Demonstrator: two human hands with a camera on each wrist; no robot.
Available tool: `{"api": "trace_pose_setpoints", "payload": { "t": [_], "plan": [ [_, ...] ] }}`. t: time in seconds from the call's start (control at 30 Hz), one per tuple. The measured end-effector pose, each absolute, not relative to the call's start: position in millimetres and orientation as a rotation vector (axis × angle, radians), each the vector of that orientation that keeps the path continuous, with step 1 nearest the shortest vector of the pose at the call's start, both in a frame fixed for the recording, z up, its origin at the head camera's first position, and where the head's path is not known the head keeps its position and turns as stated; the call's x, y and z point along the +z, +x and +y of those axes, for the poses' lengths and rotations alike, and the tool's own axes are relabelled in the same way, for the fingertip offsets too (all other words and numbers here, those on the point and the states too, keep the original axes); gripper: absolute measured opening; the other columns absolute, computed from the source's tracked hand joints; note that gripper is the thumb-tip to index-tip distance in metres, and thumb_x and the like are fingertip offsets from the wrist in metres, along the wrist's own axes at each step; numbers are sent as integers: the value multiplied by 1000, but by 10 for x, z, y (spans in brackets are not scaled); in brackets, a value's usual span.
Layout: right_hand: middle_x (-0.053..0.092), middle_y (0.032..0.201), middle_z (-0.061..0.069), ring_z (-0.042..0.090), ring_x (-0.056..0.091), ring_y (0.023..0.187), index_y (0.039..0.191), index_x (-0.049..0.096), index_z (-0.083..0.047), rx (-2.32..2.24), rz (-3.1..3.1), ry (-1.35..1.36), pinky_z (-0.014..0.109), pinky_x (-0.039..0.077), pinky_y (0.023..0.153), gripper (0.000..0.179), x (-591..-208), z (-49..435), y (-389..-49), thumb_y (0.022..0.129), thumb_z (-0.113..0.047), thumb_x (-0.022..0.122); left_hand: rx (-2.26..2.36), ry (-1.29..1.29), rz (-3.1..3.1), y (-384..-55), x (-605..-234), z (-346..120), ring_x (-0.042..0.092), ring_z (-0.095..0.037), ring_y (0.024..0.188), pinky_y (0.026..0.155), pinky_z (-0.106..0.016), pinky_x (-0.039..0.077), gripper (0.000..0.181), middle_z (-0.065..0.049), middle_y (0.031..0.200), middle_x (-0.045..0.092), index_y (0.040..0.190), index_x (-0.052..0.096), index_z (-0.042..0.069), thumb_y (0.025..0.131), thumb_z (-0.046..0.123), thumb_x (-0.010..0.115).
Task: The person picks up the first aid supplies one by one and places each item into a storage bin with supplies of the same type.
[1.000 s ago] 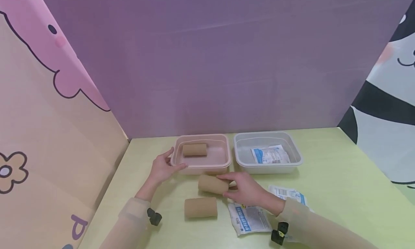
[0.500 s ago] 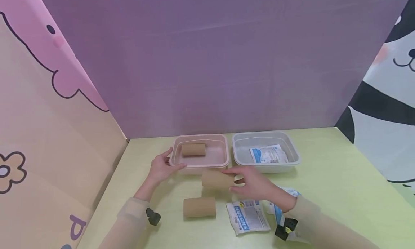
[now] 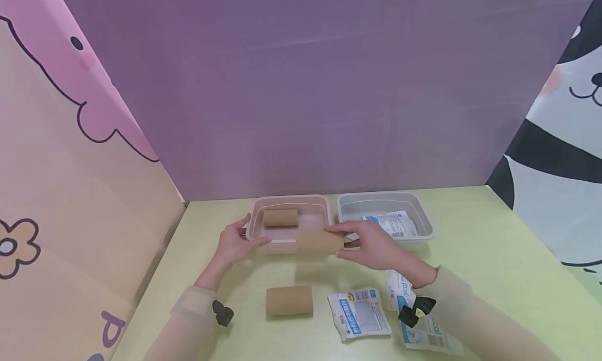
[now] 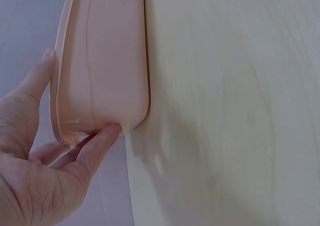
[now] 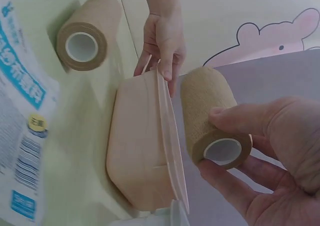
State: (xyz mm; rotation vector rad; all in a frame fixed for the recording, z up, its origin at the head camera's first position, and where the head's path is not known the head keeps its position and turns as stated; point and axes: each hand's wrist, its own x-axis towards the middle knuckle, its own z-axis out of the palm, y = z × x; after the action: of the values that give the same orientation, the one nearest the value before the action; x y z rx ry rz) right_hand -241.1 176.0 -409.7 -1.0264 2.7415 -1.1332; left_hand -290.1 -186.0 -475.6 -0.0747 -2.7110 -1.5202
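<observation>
My right hand [image 3: 376, 244] pinches a tan bandage roll [image 3: 315, 242] at its right end, overlapping the front rim of a pink plastic tub [image 3: 316, 210] in the head view. The right wrist view shows the roll's white core [image 5: 223, 151] between thumb and fingers, the roll up beside the tub's rim. A second bandage roll [image 3: 280, 218] lies inside the tub. My left hand [image 3: 234, 243] grips the tub's left end; in the left wrist view the thumb is at the rim and the fingers reach round the end wall. A third bandage roll [image 3: 289, 301] lies on the table in front.
Right of the pink tub stands a pale grey tub [image 3: 425, 233] holding a blue-and-white packet [image 3: 398, 225]. Another such packet [image 3: 359, 314] lies on the table, with more packets [image 3: 425, 327] partly under the right forearm. A purple wall [image 3: 301, 89] rises behind the tubs.
My right hand has raised the bandage roll from the table and carried it away from me to the pink tub's front rim. The left hand stays at the tub.
</observation>
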Motion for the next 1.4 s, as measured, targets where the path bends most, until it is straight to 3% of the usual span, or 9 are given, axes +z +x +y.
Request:
{"api": "trace_pose_setpoints", "payload": {
  "t": [0.57,0.8,1.03,1.27,1.4],
  "plan": [
    [75,120,13,27,74,107,142,69,-8,-1064,2856,-968,37,65,88,54,-3974,1532,-2767,89,-7,82,-1515,-85,-2708,-2910,-4744,-1865,74,-33,116,77,-29,61,100,-32,135,69,162,42,2,83,35,94],
    [74,124,15,31,74,114,145,66,-8,-1027,2826,-956,37,65,89,56,-3926,1447,-2875,90,-6,79,-1551,-67,-2705,-2917,-4748,-1844,73,-24,104,74,-25,58,101,-31,135,69,162,41,4,81,34,95],
    [74,124,15,30,74,109,144,66,-5,-1027,2811,-992,39,65,89,56,-3944,1377,-2950,90,-3,79,-1566,-58,-2699,-2919,-4751,-1838,75,-30,112,74,-25,58,101,-31,135,69,162,42,4,81,33,95],
    [75,120,14,28,74,104,142,68,-5,-1021,2823,-1035,39,65,87,54,-3939,1285,-2997,89,-3,79,-1571,-57,-2695,-2923,-4752,-1829,73,-22,99,70,-24,56,101,-31,133,70,162,42,4,81,33,95],
    [74,128,16,30,74,106,142,68,-5,-1038,2802,-1048,41,65,89,54,-3941,1226,-3028,89,-1,79,-1569,-50,-2695,-2922,-4748,-1831,74,-25,104,71,-24,56,101,-31,134,69,162,42,4,81,32,95]
  ]
}}
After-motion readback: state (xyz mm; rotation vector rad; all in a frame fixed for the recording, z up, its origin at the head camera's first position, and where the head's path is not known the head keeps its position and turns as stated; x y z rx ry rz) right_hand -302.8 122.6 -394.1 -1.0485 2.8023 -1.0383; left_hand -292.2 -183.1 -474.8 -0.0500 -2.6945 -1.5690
